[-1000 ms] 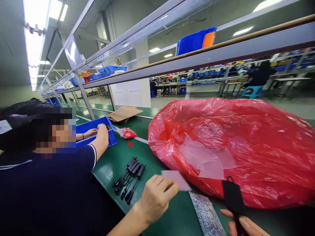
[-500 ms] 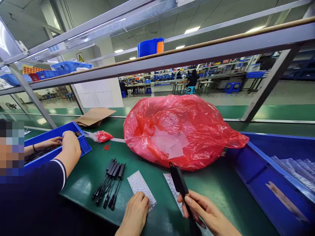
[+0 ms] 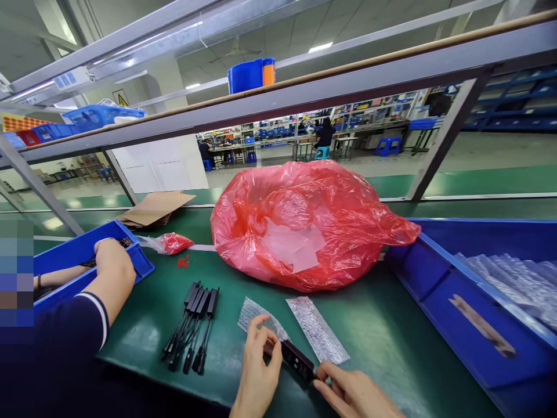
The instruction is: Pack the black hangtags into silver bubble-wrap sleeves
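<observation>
My left hand [image 3: 257, 371] pinches a small bubble-wrap bag [image 3: 256, 316] by its near end at the front of the green table. My right hand [image 3: 352, 395] grips a black adapter [image 3: 296, 360], whose tip lies at the bag's mouth beside my left fingers. A second bubble-wrap bag [image 3: 317, 330] lies flat just right of them. A bundle of several black adapters with cables [image 3: 194, 325] lies to the left.
A large red plastic bag [image 3: 304, 226] fills the table's middle. A blue bin [image 3: 470, 302] with bubble bags stands at the right. A co-worker's arm [image 3: 104, 278] reaches into a blue tray [image 3: 73, 252] at the left. Cardboard [image 3: 152, 209] and a small red bag [image 3: 174, 242] lie behind.
My right hand has lowered the black adapter from upright to the table. My left hand lifted the near end of the left bubble bag and met the adapter's tip.
</observation>
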`<state>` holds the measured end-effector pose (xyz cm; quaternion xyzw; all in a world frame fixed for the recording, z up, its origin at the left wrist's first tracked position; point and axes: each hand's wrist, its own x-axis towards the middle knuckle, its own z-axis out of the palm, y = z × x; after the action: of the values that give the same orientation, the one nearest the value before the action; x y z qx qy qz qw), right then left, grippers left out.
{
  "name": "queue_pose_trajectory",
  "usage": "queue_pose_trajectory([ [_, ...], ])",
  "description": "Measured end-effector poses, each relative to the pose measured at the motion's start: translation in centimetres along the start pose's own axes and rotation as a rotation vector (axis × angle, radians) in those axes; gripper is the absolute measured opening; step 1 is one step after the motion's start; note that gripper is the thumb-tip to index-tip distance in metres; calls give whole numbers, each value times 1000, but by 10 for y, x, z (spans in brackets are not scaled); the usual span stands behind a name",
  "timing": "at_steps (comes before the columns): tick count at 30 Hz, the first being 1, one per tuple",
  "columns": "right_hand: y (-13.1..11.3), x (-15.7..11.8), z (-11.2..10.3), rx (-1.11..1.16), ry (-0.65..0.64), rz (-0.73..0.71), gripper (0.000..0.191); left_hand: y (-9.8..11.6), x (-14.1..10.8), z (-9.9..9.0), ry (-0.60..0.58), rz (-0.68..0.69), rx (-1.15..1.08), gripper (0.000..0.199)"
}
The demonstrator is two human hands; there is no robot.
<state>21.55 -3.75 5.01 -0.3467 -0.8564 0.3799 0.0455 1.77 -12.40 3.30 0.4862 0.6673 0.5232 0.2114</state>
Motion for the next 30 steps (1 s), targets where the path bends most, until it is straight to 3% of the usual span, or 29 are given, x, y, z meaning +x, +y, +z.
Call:
queue_pose_trajectory([
  [4, -7, 10, -2, 149, 55, 7, 45, 7, -15, 23, -101, 108, 20, 19],
  [7, -9, 21, 4, 195, 158, -13, 45, 8, -18, 38, -185, 168, -43, 16],
  [11, 6, 21, 14, 322, 205, 72, 51, 10, 0, 33, -262, 140, -64, 20],
  [14, 22, 7, 10, 354, 119, 165, 57, 6, 23, 23, -218, 24, -44, 25],
  [16, 29, -3, -4, 331, 103, 154, 54, -1, 36, 21, -203, -8, -41, 23],
  [19, 32, -1, -35, 168, 235, 49, 44, -9, 46, 27, -206, -10, -18, 15],
  [23, 28, 36, -59, 28, 363, 43, 40, -17, 49, 35, -170, 0, -1, 12],
  [28, 1, 62, -44, -74, 325, 54, 32, -35, 46, 40, -75, 47, -29, 24],
  [30, -19, 67, -29, -140, 316, 83, 48, -47, 45, 42, -15, 52, -78, 31],
])
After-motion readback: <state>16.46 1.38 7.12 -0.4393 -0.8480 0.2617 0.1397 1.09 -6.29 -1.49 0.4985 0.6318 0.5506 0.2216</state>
